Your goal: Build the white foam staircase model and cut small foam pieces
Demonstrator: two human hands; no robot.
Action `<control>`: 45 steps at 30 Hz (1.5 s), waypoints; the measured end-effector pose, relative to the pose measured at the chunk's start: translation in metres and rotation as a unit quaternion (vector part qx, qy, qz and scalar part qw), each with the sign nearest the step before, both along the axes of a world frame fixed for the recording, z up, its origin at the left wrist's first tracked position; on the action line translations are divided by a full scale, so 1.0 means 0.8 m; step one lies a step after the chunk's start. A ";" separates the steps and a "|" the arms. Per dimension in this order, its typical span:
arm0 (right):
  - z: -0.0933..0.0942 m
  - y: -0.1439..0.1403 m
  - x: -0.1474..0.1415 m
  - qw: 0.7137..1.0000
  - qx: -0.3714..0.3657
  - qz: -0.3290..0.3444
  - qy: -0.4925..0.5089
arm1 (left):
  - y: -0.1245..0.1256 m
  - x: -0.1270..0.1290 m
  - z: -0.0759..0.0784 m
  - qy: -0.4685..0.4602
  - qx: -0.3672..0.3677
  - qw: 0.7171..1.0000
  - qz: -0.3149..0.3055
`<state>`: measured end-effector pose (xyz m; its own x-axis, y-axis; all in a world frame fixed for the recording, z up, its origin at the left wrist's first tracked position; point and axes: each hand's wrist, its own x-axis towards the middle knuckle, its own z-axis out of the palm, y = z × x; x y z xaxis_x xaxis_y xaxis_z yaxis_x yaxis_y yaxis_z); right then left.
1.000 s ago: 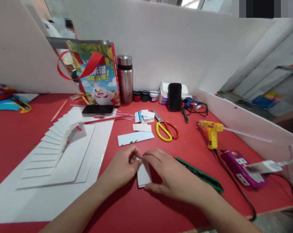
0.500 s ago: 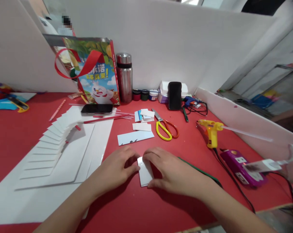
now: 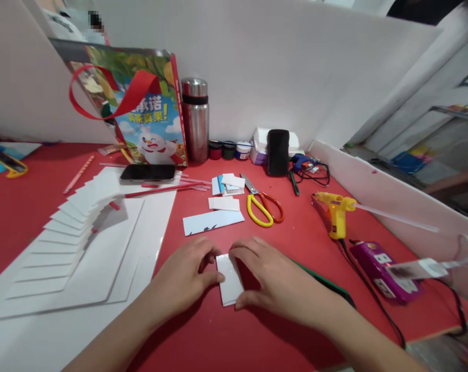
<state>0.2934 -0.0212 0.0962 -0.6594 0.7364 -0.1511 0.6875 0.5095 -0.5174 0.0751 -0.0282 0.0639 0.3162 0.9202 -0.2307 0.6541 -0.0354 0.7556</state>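
Both hands on a small white foam-board piece point(image 3: 230, 279) lying flat on the red table point(image 3: 257, 336), near its front edge. Left hand point(image 3: 185, 276) presses the piece's left edge, thumb tip against it, fingers curled together. Right hand point(image 3: 275, 281) pinches the right side: index finger on the top corner, thumb at the bottom corner, so fingers clamped on the piece. A green strip point(image 3: 327, 284) runs out from under the right hand. Just behind the hands, a longer white strip point(image 3: 213, 222); past it, yellow-and-red scissors point(image 3: 263, 206). Yellow glue gun point(image 3: 337, 212) stands well to the right, purple power strip point(image 3: 385, 268) beside it. Stepped white foam-board fan point(image 3: 67, 232) to the left.
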 end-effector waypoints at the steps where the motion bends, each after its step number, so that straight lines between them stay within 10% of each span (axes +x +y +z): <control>1: -0.001 0.001 0.000 1.000 0.000 0.002 0.002 | 0.000 0.000 0.000 0.001 -0.002 1.000 0.001; 25: 0.011 -0.001 0.008 0.994 0.043 0.081 -0.056 | -0.005 0.007 0.003 0.012 -0.010 0.999 0.031; 35: -0.021 -0.061 0.010 0.983 0.113 -0.135 -0.048 | -0.011 0.004 0.001 0.033 0.006 0.999 0.005; 45: -0.046 -0.079 0.008 0.978 0.136 -0.155 -0.034 | -0.020 0.019 -0.002 0.074 0.056 0.995 -0.038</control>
